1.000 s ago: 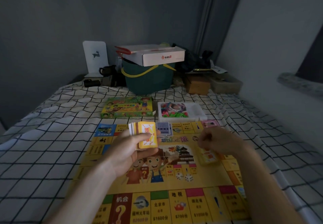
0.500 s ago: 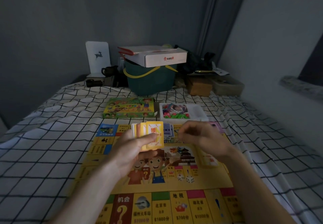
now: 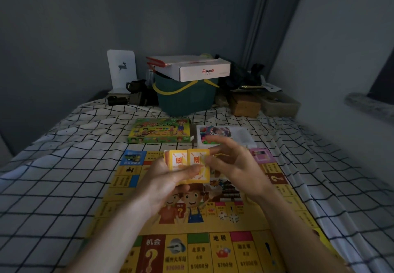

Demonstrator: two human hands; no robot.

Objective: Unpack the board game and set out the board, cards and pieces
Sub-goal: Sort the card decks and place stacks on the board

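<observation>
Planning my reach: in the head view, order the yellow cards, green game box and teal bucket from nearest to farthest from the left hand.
1. Yellow cards, held in the left hand.
2. Green game box, beyond the board.
3. Teal bucket, at the back.

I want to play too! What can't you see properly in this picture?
- Cards, head view: the left hand covers their lower parts; print blurred.
- Tray of pieces: the right hand hides its near side.
- Board: bottom edge cuts it off; small print too dim.
</observation>
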